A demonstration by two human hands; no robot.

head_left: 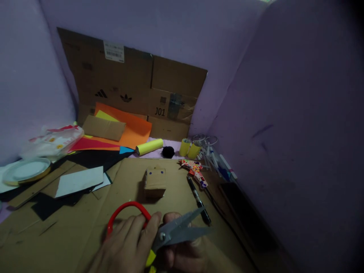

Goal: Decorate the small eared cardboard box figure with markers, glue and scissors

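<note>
My left hand (pixel 125 242) is wrapped over the handles of a pair of scissors (pixel 170 233). One red loop stands out above the knuckles, and the parted blades point right. Behind the blades, my right hand (pixel 187 254) has its fingers curled; what they hold, if anything, is hidden. A bright yellow bit (pixel 150 259) shows beneath my left fingers; whether it belongs to the scissors I cannot tell. Just beyond my hands, a small cardboard box (pixel 155 182) with two blue dots stands on the cardboard sheet (pixel 119 185). A black marker (pixel 199 201) lies to its right.
A patterned glue gun (pixel 195 170) with a black cord lies right. Behind are a yellow tube (pixel 149 146), a black yarn ball (pixel 168 152), yellow rolls (pixel 189 148) and pens (pixel 216 163). Cardboard scraps (pixel 81 182) and a tape roll (pixel 27 170) lie left. Purple walls enclose the back and right.
</note>
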